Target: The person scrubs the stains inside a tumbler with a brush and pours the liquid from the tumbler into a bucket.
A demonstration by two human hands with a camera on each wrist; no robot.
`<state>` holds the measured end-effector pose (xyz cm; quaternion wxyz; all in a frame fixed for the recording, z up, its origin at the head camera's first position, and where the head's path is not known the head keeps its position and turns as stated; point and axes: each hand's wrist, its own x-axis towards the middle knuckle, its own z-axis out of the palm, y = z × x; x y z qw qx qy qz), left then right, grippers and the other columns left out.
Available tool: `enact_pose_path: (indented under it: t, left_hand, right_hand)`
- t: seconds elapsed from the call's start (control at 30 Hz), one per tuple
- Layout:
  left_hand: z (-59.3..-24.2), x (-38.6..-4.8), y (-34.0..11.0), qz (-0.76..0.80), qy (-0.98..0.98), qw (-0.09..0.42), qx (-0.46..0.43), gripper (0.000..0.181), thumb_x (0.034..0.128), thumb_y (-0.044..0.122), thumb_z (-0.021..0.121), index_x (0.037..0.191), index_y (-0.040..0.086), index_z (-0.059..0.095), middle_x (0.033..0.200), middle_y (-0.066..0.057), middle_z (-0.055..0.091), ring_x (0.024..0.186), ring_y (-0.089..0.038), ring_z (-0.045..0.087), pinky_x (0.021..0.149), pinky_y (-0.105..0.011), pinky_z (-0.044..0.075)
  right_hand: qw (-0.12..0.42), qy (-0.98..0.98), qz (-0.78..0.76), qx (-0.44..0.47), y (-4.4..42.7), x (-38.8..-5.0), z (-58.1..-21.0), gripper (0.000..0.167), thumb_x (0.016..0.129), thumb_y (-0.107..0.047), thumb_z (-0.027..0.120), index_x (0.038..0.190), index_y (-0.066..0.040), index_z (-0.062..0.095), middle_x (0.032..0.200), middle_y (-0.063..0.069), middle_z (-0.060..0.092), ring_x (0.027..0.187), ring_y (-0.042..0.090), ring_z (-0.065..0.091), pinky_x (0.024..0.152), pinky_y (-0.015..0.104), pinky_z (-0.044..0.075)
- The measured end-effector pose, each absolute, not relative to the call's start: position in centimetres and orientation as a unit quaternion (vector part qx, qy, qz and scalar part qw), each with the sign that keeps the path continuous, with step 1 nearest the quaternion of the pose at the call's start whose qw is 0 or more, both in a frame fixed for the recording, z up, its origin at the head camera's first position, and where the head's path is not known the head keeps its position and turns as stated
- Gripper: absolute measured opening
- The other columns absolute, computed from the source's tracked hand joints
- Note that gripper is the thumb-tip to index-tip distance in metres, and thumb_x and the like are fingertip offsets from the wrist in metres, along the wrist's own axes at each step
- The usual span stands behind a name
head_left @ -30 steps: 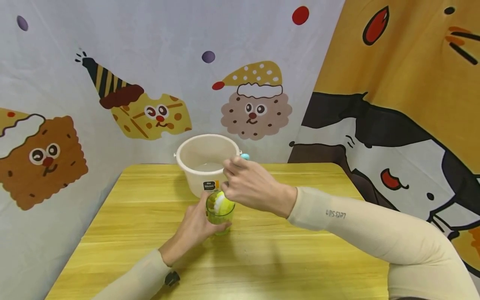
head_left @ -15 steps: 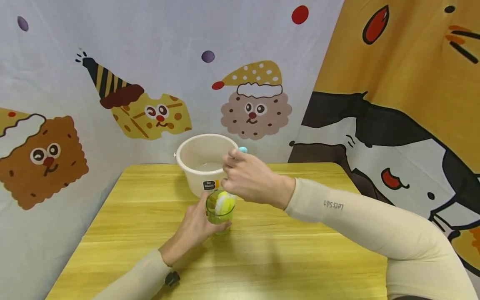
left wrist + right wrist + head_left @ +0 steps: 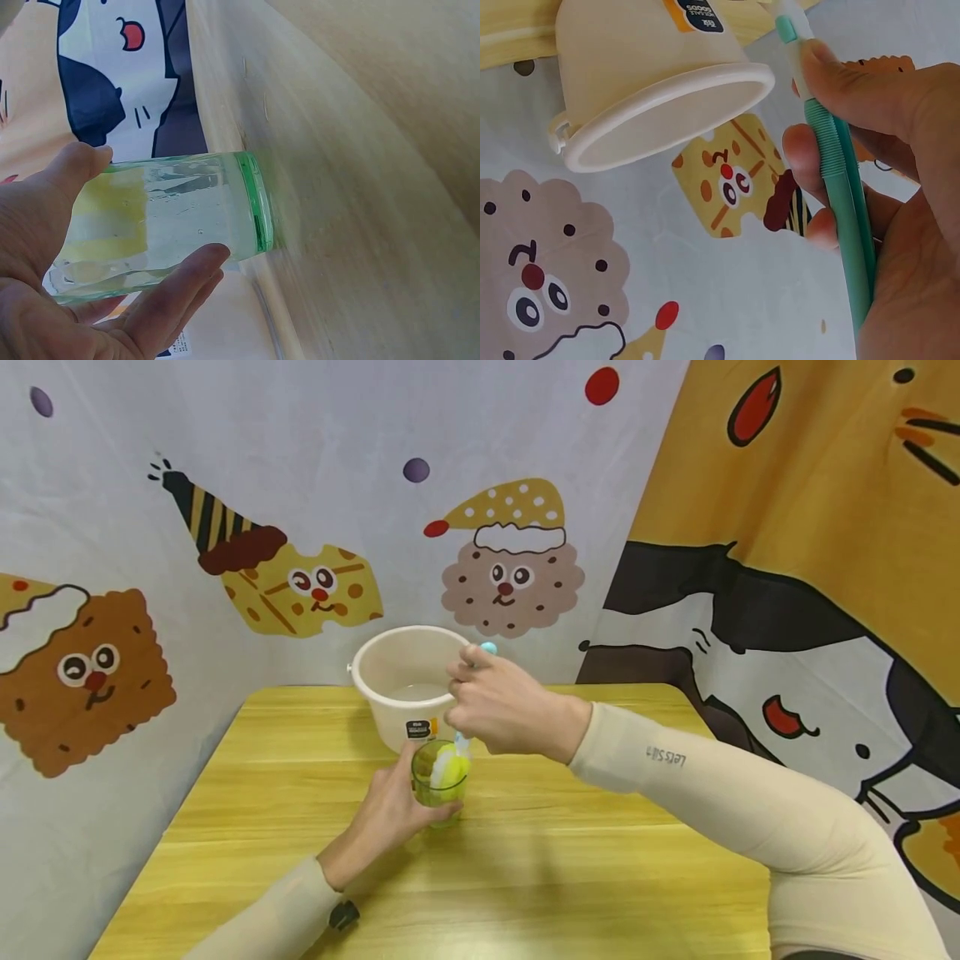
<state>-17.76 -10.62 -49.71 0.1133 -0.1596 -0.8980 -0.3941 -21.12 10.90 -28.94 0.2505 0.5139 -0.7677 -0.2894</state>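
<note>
My left hand (image 3: 393,806) grips a clear green drinking glass (image 3: 429,795), upright on the table. In the left wrist view, the thumb and fingers lie around opposite sides of the glass (image 3: 191,206). A cup brush's yellow-and-white sponge head (image 3: 452,770) sits inside the glass, near its rim. My right hand (image 3: 510,703) is above the glass, holding the brush. In the right wrist view, thumb and fingers are wrapped round its teal ribbed handle (image 3: 841,187). The handle's light-blue end (image 3: 488,648) sticks up beyond the knuckles in the head view.
Right behind the glass stands a cream bucket (image 3: 386,718) with a label, partly covered by the right hand. A wooden table (image 3: 585,868) bears these things. Cartoon-printed cloth (image 3: 330,443) hangs behind it. A small dark object (image 3: 344,916) is beside the left sleeve.
The right hand has risen slightly with the brush, and a pale stretch of its neck now shows above the glass. The left hand and glass stay nearly still.
</note>
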Motion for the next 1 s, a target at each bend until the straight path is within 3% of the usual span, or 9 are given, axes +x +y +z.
enact_pose_path:
  t: [0.4,0.7,1.0]
  left_hand:
    - [-49.6,-17.7,-10.5,-0.396,-0.9,0.093,-0.154,0.105,0.0799,0.035,0.111,0.163,0.017,0.051,0.128,-0.016,0.085,0.113,-0.031,0.086,0.091,-0.043,0.075]
    - [-49.7,-17.7,-10.4,-0.404,-0.899,0.087,-0.145,0.104,0.0794,0.036,0.112,0.163,0.018,0.051,0.132,-0.018,0.085,0.117,-0.033,0.085,0.095,-0.049,0.074]
    - [-49.7,-17.6,-10.3,-0.402,-0.899,0.088,-0.147,0.105,0.0786,0.036,0.112,0.163,0.02,0.051,0.13,-0.017,0.085,0.116,-0.032,0.085,0.095,-0.047,0.075]
  right_hand:
    - [0.226,-0.786,-0.238,0.524,11.5,-21.9,-28.9,0.013,0.092,-0.041,0.095,0.092,-0.033,0.086,0.09,-0.003,0.082,0.098,0.023,0.061,0.11,0.045,0.045]
    - [0.184,-0.814,-0.191,0.516,11.7,-22.0,-28.9,0.016,0.093,-0.046,0.097,0.098,-0.033,0.089,0.094,-0.005,0.085,0.101,0.022,0.063,0.11,0.048,0.047]
    - [0.203,-0.813,-0.166,0.519,12.1,-21.8,-29.4,0.016,0.092,-0.045,0.098,0.101,-0.034,0.09,0.091,-0.006,0.084,0.096,0.022,0.06,0.108,0.047,0.045]
